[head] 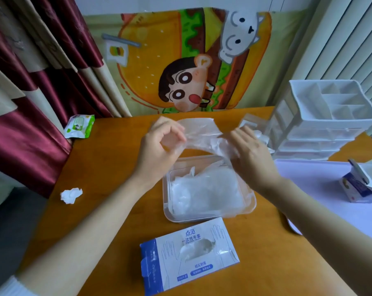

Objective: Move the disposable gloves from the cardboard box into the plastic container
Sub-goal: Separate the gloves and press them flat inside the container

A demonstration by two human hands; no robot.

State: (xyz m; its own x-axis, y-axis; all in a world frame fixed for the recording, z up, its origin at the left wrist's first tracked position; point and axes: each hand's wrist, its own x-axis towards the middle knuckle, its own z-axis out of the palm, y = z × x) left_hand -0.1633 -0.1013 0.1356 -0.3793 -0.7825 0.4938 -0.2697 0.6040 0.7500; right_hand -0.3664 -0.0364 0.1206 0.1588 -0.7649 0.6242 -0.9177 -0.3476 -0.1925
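1. While both hands are raised over the far rim of the plastic container (166,201), one clear disposable glove (199,132) is stretched between them, off the table.
2. The left hand (159,146) pinches the glove's left edge, thumb and curled fingers closed on the film.
3. The right hand (252,155), seen from its back, grips the glove's crumpled right end with its fingers bent round it; the fingertips are hidden.
4. The container stands open in the middle of the wooden table (108,167) and holds a loose pile of gloves (206,189).
5. The cardboard box (170,272) lies flat just on the near side of the container; whether they touch cannot be told. More clear film shows through its oval opening.
6. A crumpled tissue (71,195) lies near the table's left edge, and a pack of wipes (79,126) sits at the far left corner.
7. On the right stand a white drawer organiser (330,116) and, nearer, a small carton (362,186) on a white sheet (321,201).
8. A cartoon cloth (180,60) hangs behind the table, beside a red curtain (31,86).
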